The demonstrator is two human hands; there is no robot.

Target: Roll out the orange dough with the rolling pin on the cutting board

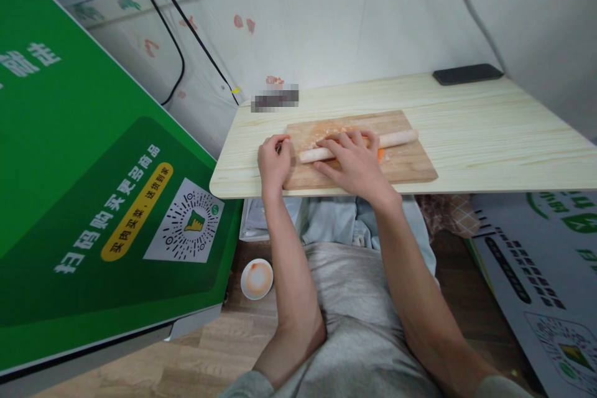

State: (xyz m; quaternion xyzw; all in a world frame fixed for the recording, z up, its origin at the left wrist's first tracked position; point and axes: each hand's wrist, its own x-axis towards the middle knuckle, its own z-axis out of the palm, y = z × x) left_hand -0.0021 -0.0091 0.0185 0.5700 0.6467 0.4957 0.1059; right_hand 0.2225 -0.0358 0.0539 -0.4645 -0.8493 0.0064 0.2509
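A pale wooden rolling pin [398, 138] lies slantwise across a wooden cutting board [413, 168]. My right hand [357, 161] rests over the pin's middle, fingers draped across it and pressing on it. Beneath the pin and hand, a bit of something orange, like dough [381, 153], peeks out; most of it is hidden. At the board's left edge is my left hand [275, 165], its fingers curled in and touching that edge. White flour-like specks and an orange stain mark the board's surface behind the pin.
The board sits at the front of a narrow light wood table [489, 130]. A black phone [467, 74] lies at the back right. A green printed panel [93, 155] stands close on the left. On the floor below is a white bowl [257, 279] with orange residue.
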